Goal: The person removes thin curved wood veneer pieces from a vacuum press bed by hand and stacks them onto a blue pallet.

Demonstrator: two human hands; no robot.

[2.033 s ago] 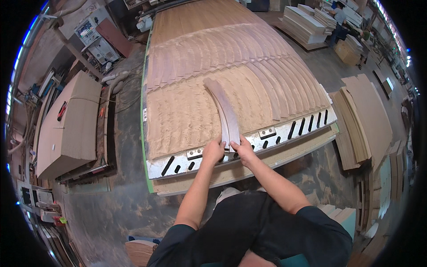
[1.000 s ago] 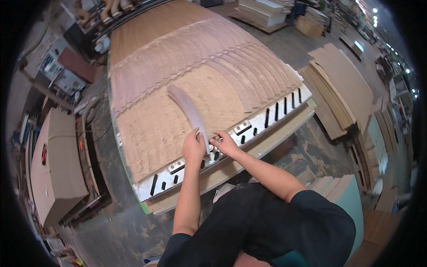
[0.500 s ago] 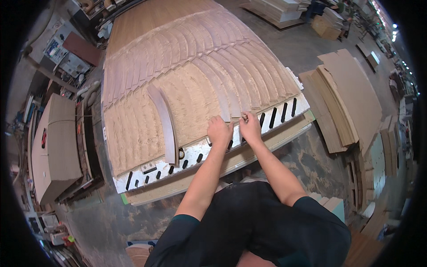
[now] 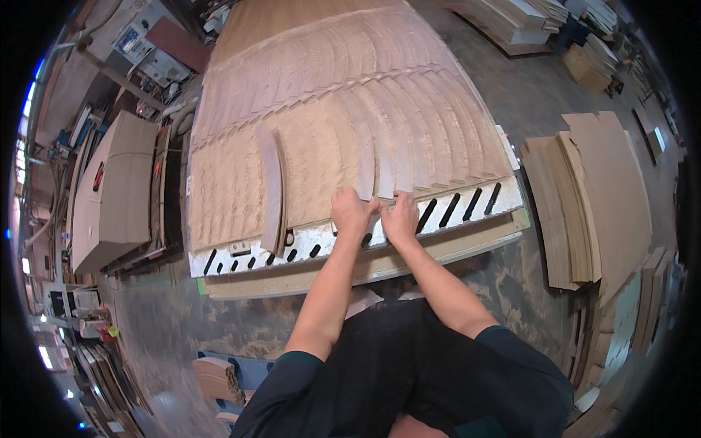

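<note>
My left hand (image 4: 353, 212) is closed at the near end of a curved wooden strip (image 4: 361, 157), at the front edge of a large wooden sheet. Close beside it, my right hand (image 4: 400, 220) has its fingers curled on the end of the neighbouring curved strip (image 4: 387, 160). A narrow gap shows between these two strips. My fingertips are partly hidden, so the exact grip is hard to make out. To the left, a small stack of loose curved strips (image 4: 272, 186) lies across the sheet, its near end over the white slotted edge (image 4: 303, 244).
Rows of curved cuts (image 4: 431, 139) cover the right and far parts of the sheet; rough sawdust-coloured board (image 4: 226, 197) shows at left. Stacked panels stand left (image 4: 128, 193) and right (image 4: 558, 204). Curved wooden blocks (image 4: 217, 378) sit low at the left, near my sleeve.
My view has turned, so the sheet appears shifted right. My hands have drawn slightly closer together at the strip ends, and a gap between two strips now shows above them.
</note>
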